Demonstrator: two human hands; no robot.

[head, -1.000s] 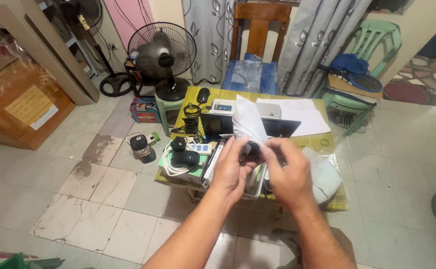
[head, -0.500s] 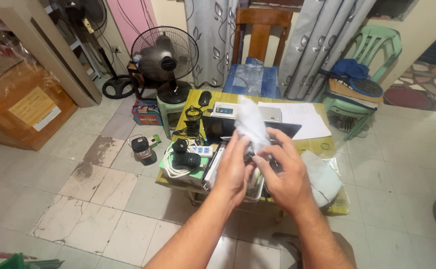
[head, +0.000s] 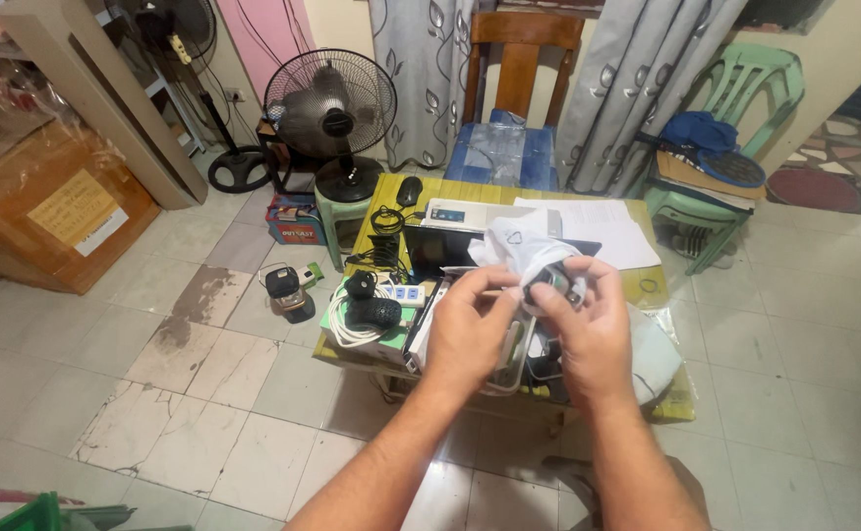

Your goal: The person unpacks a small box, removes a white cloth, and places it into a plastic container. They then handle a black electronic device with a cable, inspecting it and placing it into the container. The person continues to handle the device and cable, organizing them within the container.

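Observation:
Both hands are raised over a low yellow table (head: 647,287). My left hand (head: 470,329) and my right hand (head: 593,329) together grip a thin white plastic bag (head: 517,246) with a small dark, shiny object (head: 553,282) wrapped in it, pinched between the fingertips. Under the hands lie a dark tablet or laptop (head: 435,251), a white power strip (head: 401,293), a coiled white cable (head: 347,334), black cables (head: 383,241) and a white tray (head: 514,359). What exactly the dark object is cannot be made out.
White papers (head: 602,226) and a black mouse (head: 409,190) lie at the table's far side. Behind stand a wooden chair (head: 514,108) and a green plastic chair (head: 735,128). A black fan (head: 330,108) sits on a green stool (head: 337,211). A dark small device (head: 288,293) rests on the tiled floor.
The bag, held upright and tall before, has been pulled down and bunched around the dark object; both hands have drawn closer together with fingertips meeting on it.

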